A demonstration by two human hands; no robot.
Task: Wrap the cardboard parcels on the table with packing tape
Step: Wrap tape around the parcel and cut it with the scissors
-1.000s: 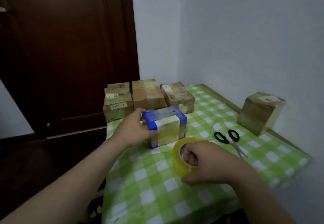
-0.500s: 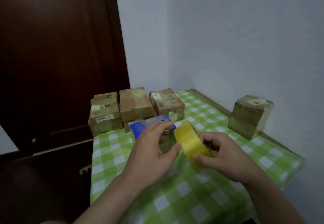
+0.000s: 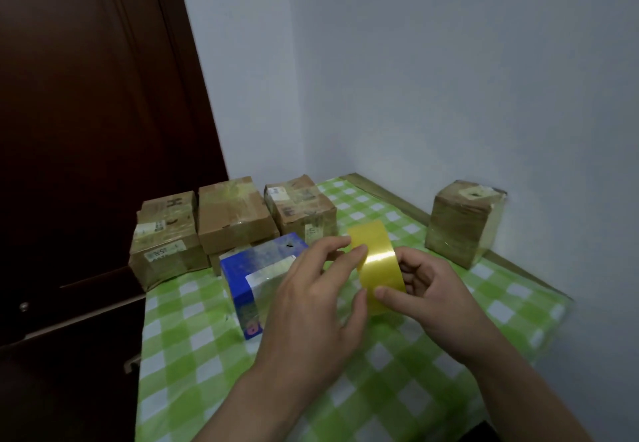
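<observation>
A roll of yellow packing tape [image 3: 378, 265] is held upright above the table by my right hand [image 3: 432, 294], thumb on its front and fingers behind. My left hand [image 3: 318, 303] reaches across with its fingertips on the roll's left edge. Behind my left hand a blue parcel [image 3: 252, 269] with a white label rests on the green checked tablecloth [image 3: 193, 331]. Three brown cardboard parcels stand in a row at the back: left [image 3: 164, 237], middle [image 3: 233, 215], right [image 3: 301, 208].
A cube-shaped brown parcel [image 3: 465, 222] stands by the right wall. A dark wooden door [image 3: 86, 130] lies left of the table. The table's left edge drops off beside the door. No scissors are in sight; my hands may hide them.
My right hand lifted the tape roll off the table and turned it upright. My left hand let go of the blue parcel and came over to the roll.
</observation>
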